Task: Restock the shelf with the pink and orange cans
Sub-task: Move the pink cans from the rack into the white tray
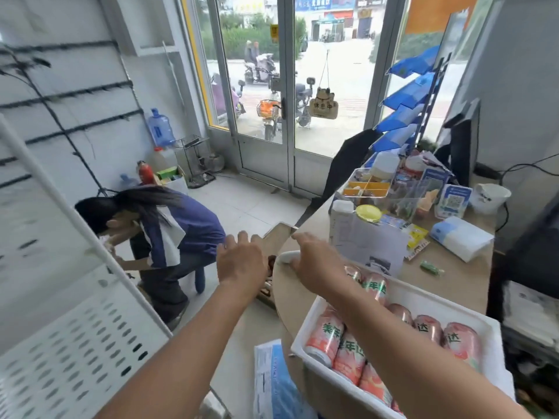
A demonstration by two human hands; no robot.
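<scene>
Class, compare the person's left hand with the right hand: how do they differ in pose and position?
The left hand has loose fingers and holds nothing; the right hand curls its fingers over a white piece. The left hand lies beyond the counter edge, the right hand above it. Both reach forward, backs up.

The cans (341,343) lie in a box (423,300) on the near end of the bench (459,276), at the right. The shelf (75,358) stands at the left, and a person (169,237) crouches on the floor between them. The left hand (242,261) is over the floor just left of the bench; the right hand (314,261) is over the box's far corner. Behind the box, a tray (369,182) and a monitor (462,146) stand on the bench. The door (272,116) is behind all
</scene>
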